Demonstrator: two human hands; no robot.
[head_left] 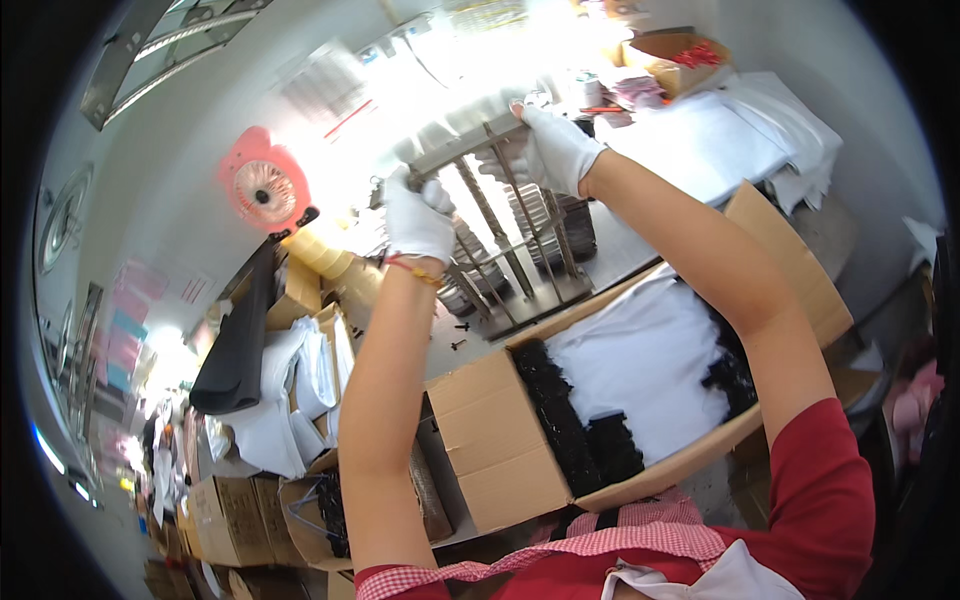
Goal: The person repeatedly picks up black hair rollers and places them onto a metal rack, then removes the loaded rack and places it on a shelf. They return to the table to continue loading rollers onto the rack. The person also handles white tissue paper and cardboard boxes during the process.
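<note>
A metal rack (490, 205) with long parallel bars tilts over the worktable, with stacks of round, ridged grey pieces (535, 222) seen between its bars. My left hand (418, 222), in a white glove, closes with curled fingers at the rack's upper left corner. My right hand (562, 152), also gloved in white, grips around the upper right part; some of its fingers show behind the bars, and one bare fingertip pokes out of the glove. Glare blurs the rack's far edge. Closer to me stands an open cardboard box (500, 437) holding black pieces (612, 447) and a white sheet (640, 365).
A pink fan (262, 192) stands at the left beyond the table. Small black pieces (459, 345) lie by the rack. A black roll (232, 350) and white sheets (275, 400) fill the left side. White sheets (690, 140) and a box with red items (662, 50) are far right.
</note>
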